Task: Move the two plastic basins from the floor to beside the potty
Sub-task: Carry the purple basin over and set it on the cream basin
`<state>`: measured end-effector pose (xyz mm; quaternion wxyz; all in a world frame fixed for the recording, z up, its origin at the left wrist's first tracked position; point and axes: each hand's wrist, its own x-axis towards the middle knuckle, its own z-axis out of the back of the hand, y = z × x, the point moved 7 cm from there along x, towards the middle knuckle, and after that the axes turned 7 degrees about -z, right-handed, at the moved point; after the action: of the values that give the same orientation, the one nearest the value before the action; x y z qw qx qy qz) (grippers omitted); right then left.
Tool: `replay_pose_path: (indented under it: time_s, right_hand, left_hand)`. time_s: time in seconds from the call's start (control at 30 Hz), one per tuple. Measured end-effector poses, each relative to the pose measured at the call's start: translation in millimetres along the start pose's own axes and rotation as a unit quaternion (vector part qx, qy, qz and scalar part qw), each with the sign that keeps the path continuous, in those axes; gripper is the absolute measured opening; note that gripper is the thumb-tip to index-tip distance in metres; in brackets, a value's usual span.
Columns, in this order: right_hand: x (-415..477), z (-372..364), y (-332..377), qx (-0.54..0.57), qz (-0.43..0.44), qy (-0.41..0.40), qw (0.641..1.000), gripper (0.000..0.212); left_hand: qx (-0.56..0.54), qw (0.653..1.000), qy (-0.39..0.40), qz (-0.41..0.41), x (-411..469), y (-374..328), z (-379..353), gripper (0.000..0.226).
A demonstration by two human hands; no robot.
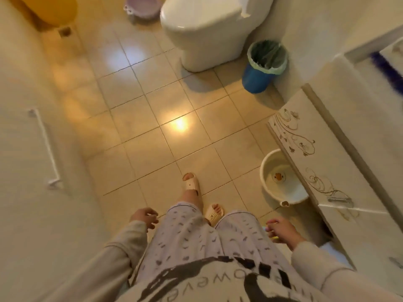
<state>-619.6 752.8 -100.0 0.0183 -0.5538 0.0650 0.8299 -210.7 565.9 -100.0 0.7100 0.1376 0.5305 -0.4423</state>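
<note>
The tiled floor [152,118] was beige, glossy with lamp glare, and lay bare between the person's feet and the toilet [205,29] far ahead of both hands. A blue bin [261,68] with a green liner stood just right of the toilet base, well ahead of the right hand [283,231]; its contents could not be told. The white basin [281,182] sat on the floor ahead of the right hand, partly under the decorated cabinet [316,153], showing a duck print inside and nothing else. The lilac basin [141,6] stood far ahead, left of the toilet. The left hand [145,216] hung loosely curled, holding nothing. The right hand's fingers were loosely bent; a small coloured item showed at them, grip unclear.
</note>
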Motion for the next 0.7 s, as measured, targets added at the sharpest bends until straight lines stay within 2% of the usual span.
replay_pose_path:
  time_s: [0.17, 0.37, 0.5, 0.7]
  right_hand:
    - [-22, -35, 117, -0.131, 0.099, 0.058, 0.985, 0.014]
    - [-48, -87, 248, -0.173, 0.191, 0.096, 0.962, 0.016]
    - [-50, -120, 302, -0.208, 0.197, 0.098, 0.953, 0.017]
    - [-41, -147, 353, -0.232, 0.159, 0.058, 0.958, 0.022]
  left_hand:
    - [-0.179, 0.979, -0.057, 0.074, -17, 73, 16, 0.013]
    - [-0.319, 0.932, -0.111, 0.134, -13, 110, 36, 0.015]
    - [-0.370, 0.907, -0.112, 0.164, 5, 104, 53, 0.011]
    - [-0.350, 0.915, -0.105, 0.169, 44, 64, 127, 0.018]
